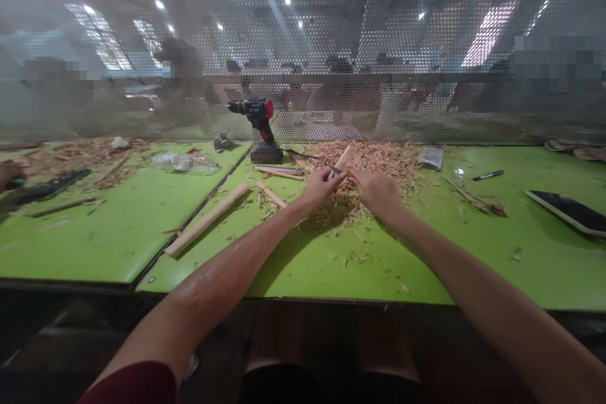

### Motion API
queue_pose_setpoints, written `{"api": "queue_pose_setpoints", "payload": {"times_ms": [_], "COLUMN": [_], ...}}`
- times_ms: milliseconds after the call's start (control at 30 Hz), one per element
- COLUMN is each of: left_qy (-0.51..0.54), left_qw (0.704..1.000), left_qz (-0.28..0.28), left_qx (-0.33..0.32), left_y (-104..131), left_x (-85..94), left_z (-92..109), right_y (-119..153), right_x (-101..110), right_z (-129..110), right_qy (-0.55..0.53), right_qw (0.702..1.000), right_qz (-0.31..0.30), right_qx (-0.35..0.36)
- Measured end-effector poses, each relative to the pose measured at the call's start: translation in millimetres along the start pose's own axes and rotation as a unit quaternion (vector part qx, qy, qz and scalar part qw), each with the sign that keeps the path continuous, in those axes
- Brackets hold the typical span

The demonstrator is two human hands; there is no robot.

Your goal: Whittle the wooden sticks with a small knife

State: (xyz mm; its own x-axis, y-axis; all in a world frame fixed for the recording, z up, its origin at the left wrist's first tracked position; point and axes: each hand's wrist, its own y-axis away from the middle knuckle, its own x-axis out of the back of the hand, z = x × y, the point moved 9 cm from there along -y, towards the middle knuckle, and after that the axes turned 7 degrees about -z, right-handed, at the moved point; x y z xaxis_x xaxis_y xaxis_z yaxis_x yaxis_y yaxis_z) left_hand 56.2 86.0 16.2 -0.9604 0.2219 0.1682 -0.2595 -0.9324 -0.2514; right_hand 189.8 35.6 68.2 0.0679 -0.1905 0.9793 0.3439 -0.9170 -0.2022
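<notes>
My left hand [322,187] is closed around a pale wooden stick [347,154], whose far end points up and away from me. My right hand [377,189] grips a small knife [336,170]; its handle is mostly hidden by the fingers. The short dark blade lies across the stick, close to my left thumb. Both hands are held just above the table, in front of a heap of curly wood shavings [383,161]. A thicker wooden rod [208,221] rests on the table to the left of my left forearm, and a thinner wooden piece [271,194] lies nearer that hand.
A cordless drill [259,126] stands upright behind my hands. On the green table [473,246] are pencils [279,170], a plastic bottle [184,162], a pen [488,175], a plastic packet [430,157] and a phone [568,209]. A perforated screen [322,101] rises behind. Another person's hand [10,175] shows at far left.
</notes>
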Motion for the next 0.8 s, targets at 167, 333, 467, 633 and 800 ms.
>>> {"api": "queue_pose_setpoints", "payload": {"times_ms": [167,333,467,633,800], "left_qy": [-0.037,-0.104,-0.119,-0.114,-0.074], "left_qw": [0.999,0.993,0.990,0.989,0.994], "left_qz": [0.020,0.059,0.076,0.091,0.075], "left_qx": [-0.015,-0.007,0.024,0.034,0.037], "left_y": [2,8,10,10,9], "left_x": [3.0,7.0,9.0,10.9,9.9], "left_z": [6,14,13,8,3], "right_y": [3,8,10,11,9], "right_x": [4,6,2,2,7], "right_z": [-2,-7,-7,-8,-6], "right_qy": [-0.014,-0.002,0.005,0.005,0.001], "right_qw": [1.000,1.000,1.000,0.999,0.999], "right_qz": [-0.001,-0.003,-0.003,-0.005,0.011], "right_qx": [-0.006,-0.019,-0.031,-0.045,-0.032]}}
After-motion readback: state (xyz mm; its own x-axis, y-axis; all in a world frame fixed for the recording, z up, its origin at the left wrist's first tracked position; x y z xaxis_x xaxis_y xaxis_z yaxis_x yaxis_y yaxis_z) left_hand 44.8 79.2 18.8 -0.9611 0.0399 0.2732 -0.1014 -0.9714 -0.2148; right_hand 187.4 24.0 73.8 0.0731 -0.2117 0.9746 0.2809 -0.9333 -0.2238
